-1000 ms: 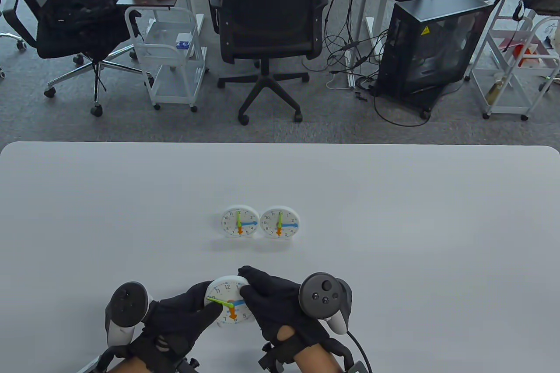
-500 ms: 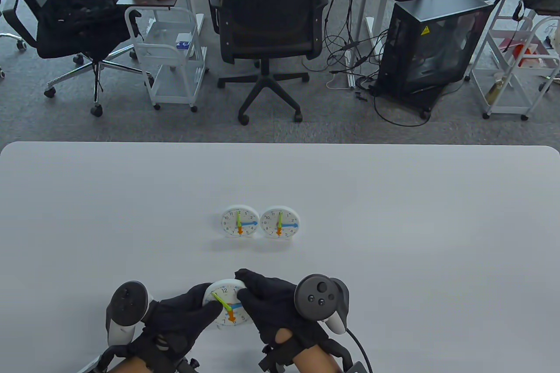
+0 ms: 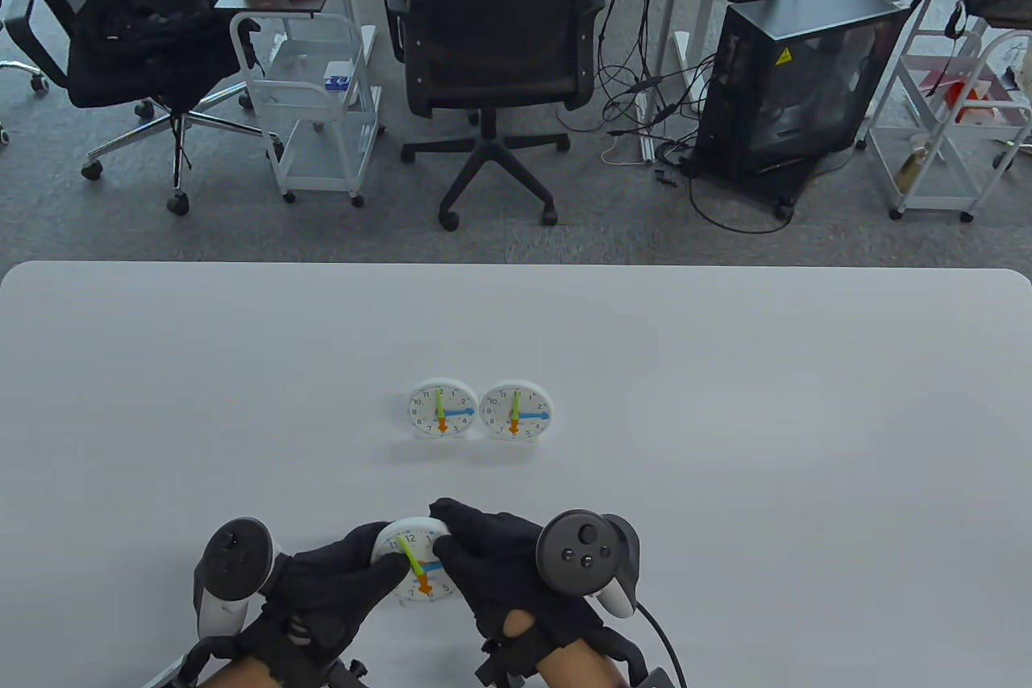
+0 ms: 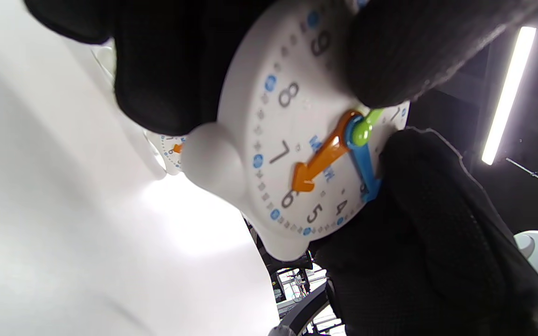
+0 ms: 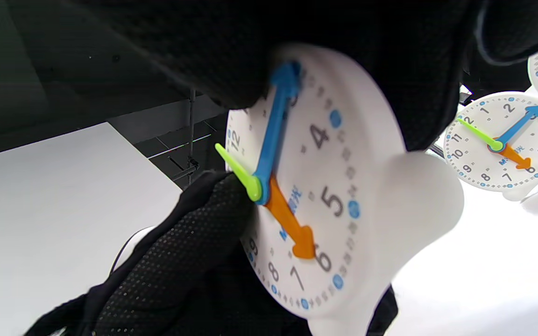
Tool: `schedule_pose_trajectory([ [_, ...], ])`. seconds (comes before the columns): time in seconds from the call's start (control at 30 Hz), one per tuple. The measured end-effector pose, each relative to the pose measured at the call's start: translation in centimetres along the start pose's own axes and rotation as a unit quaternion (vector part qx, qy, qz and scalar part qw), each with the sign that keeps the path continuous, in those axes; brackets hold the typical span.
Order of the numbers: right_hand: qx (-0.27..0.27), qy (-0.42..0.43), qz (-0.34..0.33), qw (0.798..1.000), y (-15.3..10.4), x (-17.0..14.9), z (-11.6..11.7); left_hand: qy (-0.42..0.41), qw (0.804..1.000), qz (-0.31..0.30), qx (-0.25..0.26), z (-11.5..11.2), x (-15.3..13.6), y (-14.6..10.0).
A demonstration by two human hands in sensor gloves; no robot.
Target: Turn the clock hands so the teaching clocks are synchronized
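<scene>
A white teaching clock [image 3: 419, 571] is held near the table's front edge between both gloved hands. My left hand [image 3: 339, 579] grips its left side, with a fingertip at the green hand [image 3: 409, 555], which points between 11 and 12. My right hand [image 3: 492, 559] grips its right side and covers the tip of the blue hand [image 5: 276, 126]. The orange hand [image 4: 318, 158] points at 6. Two more white clocks [image 3: 440, 408] [image 3: 516, 410] stand side by side at mid-table, each with green at 12, blue at 3, orange at 6.
The white table [image 3: 726, 398] carries only the three clocks. Beyond its far edge stand office chairs [image 3: 492, 35], a white cart [image 3: 314, 99] and a black computer case [image 3: 798, 75].
The green hand of the held clock has turned clockwise, from about 10 to between 11 and 12. Both hands and the clock shifted slightly left.
</scene>
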State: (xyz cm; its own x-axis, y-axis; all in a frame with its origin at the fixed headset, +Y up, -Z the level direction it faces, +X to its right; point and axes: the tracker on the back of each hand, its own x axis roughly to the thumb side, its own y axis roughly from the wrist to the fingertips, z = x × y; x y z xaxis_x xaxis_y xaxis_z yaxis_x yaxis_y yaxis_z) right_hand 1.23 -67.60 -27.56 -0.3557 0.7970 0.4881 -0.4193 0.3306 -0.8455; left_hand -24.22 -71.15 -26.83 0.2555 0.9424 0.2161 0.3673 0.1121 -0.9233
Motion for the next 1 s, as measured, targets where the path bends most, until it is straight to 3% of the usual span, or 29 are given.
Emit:
schedule_pose_trajectory([
  [0.43,-0.010,-0.010,-0.003,1.000,-0.1,0.3,0.2,0.003,1.000,-0.002,0.011,0.1,-0.1,0.0],
  [0.77,0.026,-0.022,0.014,0.999,0.2,-0.4,-1.1,0.036,0.999,-0.016,0.016,0.1,0.4,-0.2],
  [1.0,-0.066,-0.069,0.051,0.994,-0.2,-2.7,-4.5,0.036,0.999,0.001,0.036,0.7,0.0,-0.4],
])
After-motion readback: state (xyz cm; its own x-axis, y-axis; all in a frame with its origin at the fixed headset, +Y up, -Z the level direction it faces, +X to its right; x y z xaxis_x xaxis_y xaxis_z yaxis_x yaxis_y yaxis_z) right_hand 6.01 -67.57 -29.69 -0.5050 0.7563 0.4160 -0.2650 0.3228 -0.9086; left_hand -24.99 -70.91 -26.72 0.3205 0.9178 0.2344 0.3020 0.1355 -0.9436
